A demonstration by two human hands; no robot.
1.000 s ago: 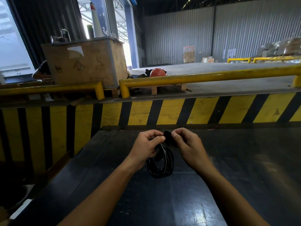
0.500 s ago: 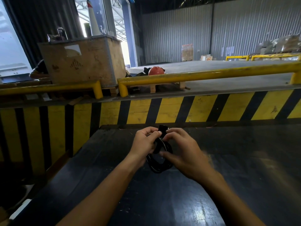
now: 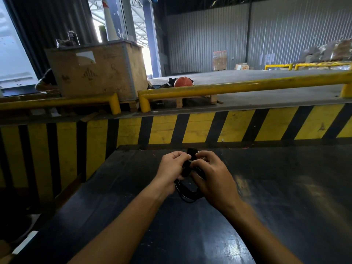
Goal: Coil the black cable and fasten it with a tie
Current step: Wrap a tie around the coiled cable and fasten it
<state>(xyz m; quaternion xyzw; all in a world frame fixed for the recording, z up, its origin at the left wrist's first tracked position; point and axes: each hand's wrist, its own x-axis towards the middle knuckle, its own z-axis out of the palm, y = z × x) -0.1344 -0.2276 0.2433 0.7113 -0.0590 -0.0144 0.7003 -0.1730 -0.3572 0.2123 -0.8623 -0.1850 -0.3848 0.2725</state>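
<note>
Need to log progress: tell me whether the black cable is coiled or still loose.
Coiled: the black cable hangs as a small loop between the left hand and right hand. Whether it's tied, cannot tell.

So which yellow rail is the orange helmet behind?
The long yellow rail right of the gap; the orange helmet shows above it. The shorter left rail fronts the wooden crate.

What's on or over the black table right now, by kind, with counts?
Hands: 2, left hand and right hand
Black cable coil: 1, held between both hands
Total: 3, all over the table
</note>
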